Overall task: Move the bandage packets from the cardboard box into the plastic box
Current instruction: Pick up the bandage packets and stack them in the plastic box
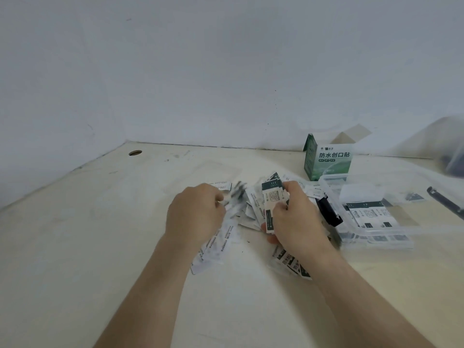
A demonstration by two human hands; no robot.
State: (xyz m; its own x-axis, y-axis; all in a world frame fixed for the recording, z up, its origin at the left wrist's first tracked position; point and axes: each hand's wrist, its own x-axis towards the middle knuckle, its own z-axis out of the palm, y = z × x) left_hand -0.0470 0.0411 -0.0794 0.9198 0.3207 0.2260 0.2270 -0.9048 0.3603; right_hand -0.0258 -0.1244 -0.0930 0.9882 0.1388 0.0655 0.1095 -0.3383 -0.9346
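A heap of white and dark green bandage packets [251, 212] lies on the table between my hands. My left hand [195, 214] pinches a blurred packet [234, 198] at the heap's left side. A small upright stack of packets [272, 204] is gripped in my right hand [296, 217]. The green and white cardboard box [327, 159] stands open behind the heap. To the right sits the clear plastic box [334, 194] with a black latch, and several packets [369, 213] lie inside it.
The pale table [100, 247] has a round hole [135, 152] at its far left and meets a white wall. More loose packets [216, 247] lie under my wrists. A dark tool [445, 204] and a blurred translucent bag [447, 146] sit at the right edge.
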